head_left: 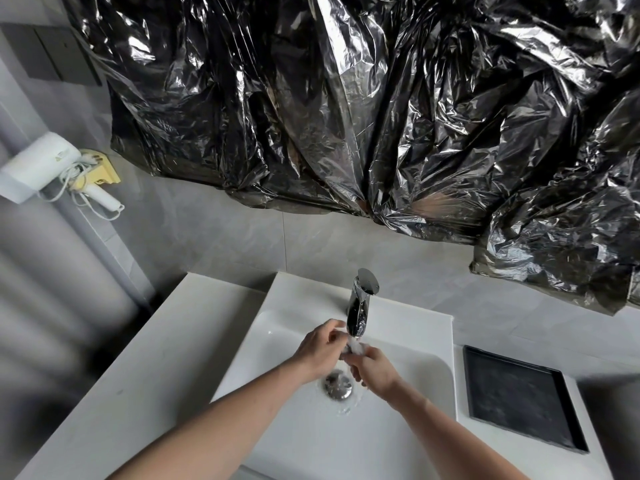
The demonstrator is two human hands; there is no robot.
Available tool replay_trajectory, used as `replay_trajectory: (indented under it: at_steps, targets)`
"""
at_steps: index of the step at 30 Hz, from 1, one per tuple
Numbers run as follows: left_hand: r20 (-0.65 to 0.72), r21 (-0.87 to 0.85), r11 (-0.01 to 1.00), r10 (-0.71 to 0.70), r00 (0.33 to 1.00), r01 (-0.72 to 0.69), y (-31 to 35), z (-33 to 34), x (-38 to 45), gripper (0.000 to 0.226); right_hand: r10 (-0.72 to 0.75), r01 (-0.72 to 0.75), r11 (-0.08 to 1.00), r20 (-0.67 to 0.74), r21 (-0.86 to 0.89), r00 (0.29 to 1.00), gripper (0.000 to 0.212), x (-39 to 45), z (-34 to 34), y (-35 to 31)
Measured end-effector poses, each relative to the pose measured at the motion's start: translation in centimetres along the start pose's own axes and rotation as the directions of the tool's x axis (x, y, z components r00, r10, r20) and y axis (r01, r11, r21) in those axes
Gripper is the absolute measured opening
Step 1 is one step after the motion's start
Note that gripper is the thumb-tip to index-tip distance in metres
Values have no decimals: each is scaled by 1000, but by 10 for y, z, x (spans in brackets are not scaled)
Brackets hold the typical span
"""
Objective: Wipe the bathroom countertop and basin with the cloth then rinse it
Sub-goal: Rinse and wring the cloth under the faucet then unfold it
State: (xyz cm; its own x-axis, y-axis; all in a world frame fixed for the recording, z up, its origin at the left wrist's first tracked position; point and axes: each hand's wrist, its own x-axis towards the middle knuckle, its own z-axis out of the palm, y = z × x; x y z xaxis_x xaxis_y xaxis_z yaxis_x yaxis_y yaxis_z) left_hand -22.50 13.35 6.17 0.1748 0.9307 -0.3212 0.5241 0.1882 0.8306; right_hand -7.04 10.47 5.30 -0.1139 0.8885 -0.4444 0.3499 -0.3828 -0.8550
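At lower centre of the frame, the left hand and right hand both grip the small wet cloth under the running faucet, above the basin.

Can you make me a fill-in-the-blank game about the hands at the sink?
1. Both hands, the left hand and right hand, hold the cloth under the ____.
2. The round metal drain sits in the bottom of the ____.
3. The tray on the countertop is coloured ____.

Missing words: faucet; basin; black
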Motion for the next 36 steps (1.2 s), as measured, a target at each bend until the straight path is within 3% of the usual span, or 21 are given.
replay_trajectory:
  at_steps: [4, 10, 13, 15, 18, 21, 27, 29, 32, 36]
  targets:
    - [-48, 68, 998, 22, 999, -18, -10, -4, 2, 15, 1, -1, 999, 4, 53, 1000, 9, 1, 1, 1]
    - [-140, 164, 983, -58, 988, 81, -1, -7, 2, 49, -56, 57, 998, 9, -37, 998, 39, 4, 7, 7]
    - [-195, 192, 974, -85, 977, 123, 6, -8, 2, 58, -80, 79, 995, -20, -65, 997, 41, 8, 8, 10]
    - [-211, 196, 973, -83, 974, 125, 7, -9, 3, 51, -53, 51, 998, -37, -48, 998, 37, 7, 7, 6]
    - [-131, 115, 990, -68, 989, 83, 4, -11, 4, 22, -19, 15, 998, -66, -57, 998, 23, 5, 3, 2]
    - [-110, 108, 994, -17, 994, 29, -1, -17, 3, 16, -11, 10, 1000, -61, -29, 998, 18, 2, 2, 0]
    - [-325, 211, 966, 212, 922, -147, 34, -34, -6, 18, 19, -19, 1000, -79, 10, 997, 16, 5, 8, -1]
    - [-279, 269, 916, 370, 886, -298, 53, -37, -7, 32, 42, -46, 998, -104, -32, 994, 22, 7, 11, 1]
    - [-83, 414, 780, 546, 834, -470, 75, -38, -7, 58, 44, -52, 995, -99, -88, 994, 31, 9, 14, 4]
    - [103, 541, 682, 527, 843, -492, 85, -35, -5, 75, 44, -51, 994, -70, -97, 997, 30, 3, 16, 3]
